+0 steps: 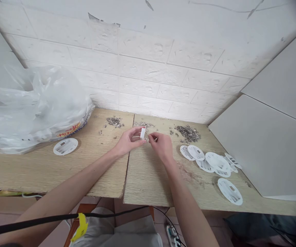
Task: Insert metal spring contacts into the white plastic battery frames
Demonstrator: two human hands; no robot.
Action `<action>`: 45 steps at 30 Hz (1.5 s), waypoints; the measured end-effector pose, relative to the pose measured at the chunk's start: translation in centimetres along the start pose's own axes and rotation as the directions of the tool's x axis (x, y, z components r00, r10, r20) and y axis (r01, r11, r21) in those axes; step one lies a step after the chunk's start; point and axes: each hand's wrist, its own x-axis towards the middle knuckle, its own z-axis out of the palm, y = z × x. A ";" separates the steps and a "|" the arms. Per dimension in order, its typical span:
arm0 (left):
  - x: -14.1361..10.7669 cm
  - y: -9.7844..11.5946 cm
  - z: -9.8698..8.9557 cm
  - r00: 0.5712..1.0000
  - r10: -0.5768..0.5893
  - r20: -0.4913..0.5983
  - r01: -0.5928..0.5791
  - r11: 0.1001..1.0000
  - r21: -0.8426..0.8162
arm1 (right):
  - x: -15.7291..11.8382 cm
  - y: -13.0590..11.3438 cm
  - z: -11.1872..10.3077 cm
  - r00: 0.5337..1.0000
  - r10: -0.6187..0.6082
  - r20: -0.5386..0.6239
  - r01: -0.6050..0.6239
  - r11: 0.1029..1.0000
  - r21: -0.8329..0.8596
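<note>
My left hand (129, 140) grips a small white plastic piece (143, 133) between thumb and fingers, holding it upright just above the table. Close to its right side is my right hand (160, 144), with thumb and forefinger pinched together. Whatever sits in that pinch is too small to make out. Behind both hands lies a thin scatter of small metal pieces (143, 124). A denser heap of metal pieces (188, 133) is to the right, and another small heap (114, 121) is to the left.
Several white round plastic discs (217, 161) overlap at the right, with a single disc (229, 191) nearer the front edge. Another disc (65, 146) lies left, beside a large clear plastic bag (34, 109). A white brick-patterned wall (148, 72) borders the table (148, 185). A black cable (47, 218) crosses below.
</note>
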 end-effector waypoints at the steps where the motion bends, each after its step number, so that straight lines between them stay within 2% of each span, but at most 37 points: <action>1: 0.0 0.1 0.0 1.000 -0.005 -0.010 0.004 1.000 -0.010 | 0.0 0.0 -0.1 1.000 0.011 -0.004 -0.011 1.000 0.007; 9: -0.1 0.7 0.0 0.999 -0.040 -0.023 0.040 0.999 -0.017 | 0.1 0.1 -0.2 1.000 0.015 0.009 -0.016 0.997 0.077; 19: -0.1 0.7 0.0 0.999 -0.048 -0.026 0.047 0.998 -0.042 | 0.1 0.2 -0.1 1.000 0.021 -0.013 -0.020 0.999 0.047; 29: -0.3 -0.1 0.1 1.000 0.007 -0.011 -0.007 1.000 -0.016 | -0.4 -0.3 0.6 0.998 -0.061 -0.033 0.055 0.983 -0.176; 36: -0.4 0.4 0.1 0.999 -0.004 -0.035 0.003 1.000 -0.027 | -0.9 -0.7 0.9 0.978 -0.191 -0.086 0.156 0.939 -0.307; 38: -0.2 0.6 0.0 0.999 -0.025 -0.049 0.022 0.998 -0.056 | -0.9 -0.7 0.9 0.981 -0.158 -0.115 0.126 0.962 -0.242; 41: 0.0 0.6 -0.2 0.997 -0.058 -0.058 0.049 0.989 -0.141 | -0.6 -0.5 0.8 0.995 -0.022 -0.097 0.020 1.000 -0.018; 45: 0.3 0.5 -0.3 0.996 -0.075 -0.050 0.061 0.967 -0.247 | -0.1 0.0 0.6 0.998 0.069 -0.010 -0.063 0.952 0.298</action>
